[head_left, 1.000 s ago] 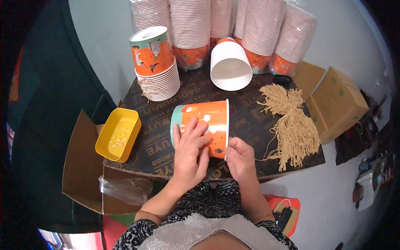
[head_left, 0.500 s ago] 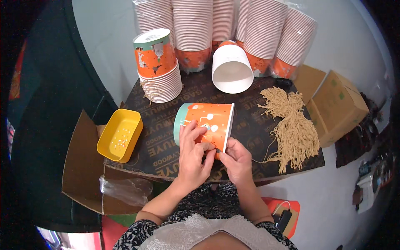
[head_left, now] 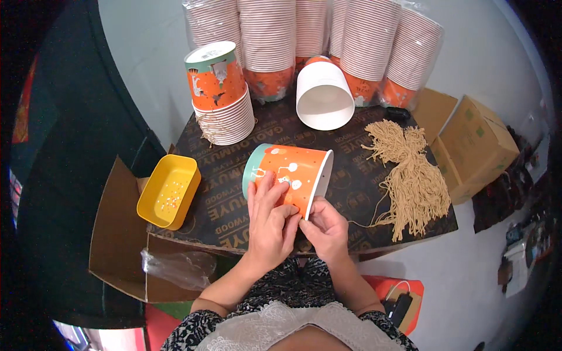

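An orange paper cup (head_left: 291,174) was held on its side on the table (head_left: 351,175), left hand (head_left: 270,221) fingers spread over it, right hand (head_left: 325,228) fingers pinching its rim; string bundle (head_left: 410,175) remained unattached.

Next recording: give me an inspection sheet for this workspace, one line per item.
Surface: dark printed board, used as tabletop.
Job's things: orange paper bucket on its side, rim toward the person's right.
Clutter: yellow tray with small beads; bundle of tan strings; white bucket; stacked buckets; wrapped stacks behind.
Hands: left hand flat on the bucket's side; right hand pinching at its rim.
Cables: thin cable and black box on the floor.
Surroundings: cardboard boxes, plastic bag.
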Tool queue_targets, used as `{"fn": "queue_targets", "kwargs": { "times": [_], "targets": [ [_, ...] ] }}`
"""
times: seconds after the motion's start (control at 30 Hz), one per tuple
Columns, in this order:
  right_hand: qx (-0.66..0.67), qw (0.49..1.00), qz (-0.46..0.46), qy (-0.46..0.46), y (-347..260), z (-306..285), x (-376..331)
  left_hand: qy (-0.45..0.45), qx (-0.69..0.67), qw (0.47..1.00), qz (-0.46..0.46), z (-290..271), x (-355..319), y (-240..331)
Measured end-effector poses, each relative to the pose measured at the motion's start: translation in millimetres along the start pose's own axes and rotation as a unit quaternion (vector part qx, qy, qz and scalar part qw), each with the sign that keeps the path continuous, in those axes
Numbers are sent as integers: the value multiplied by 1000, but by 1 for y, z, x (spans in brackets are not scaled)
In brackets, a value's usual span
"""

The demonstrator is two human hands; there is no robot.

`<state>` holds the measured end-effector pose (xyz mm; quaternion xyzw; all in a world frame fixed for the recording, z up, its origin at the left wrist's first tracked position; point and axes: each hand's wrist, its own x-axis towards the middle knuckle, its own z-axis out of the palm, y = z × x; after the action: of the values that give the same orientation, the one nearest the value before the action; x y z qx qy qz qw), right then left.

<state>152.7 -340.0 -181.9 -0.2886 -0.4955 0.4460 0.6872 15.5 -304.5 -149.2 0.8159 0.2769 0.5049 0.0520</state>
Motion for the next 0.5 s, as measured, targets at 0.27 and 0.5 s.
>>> {"fn": "queue_targets", "kwargs": {
  "times": [0.27,0.5],
  "targets": [
    [-53,998,-43,-11,-1,2,-3,13,22,999,43,-1,-1,-2],
    [-108,992,-62,-2,-2,3,-5,28,28,995,86,0,0,-8]
  ]
}}
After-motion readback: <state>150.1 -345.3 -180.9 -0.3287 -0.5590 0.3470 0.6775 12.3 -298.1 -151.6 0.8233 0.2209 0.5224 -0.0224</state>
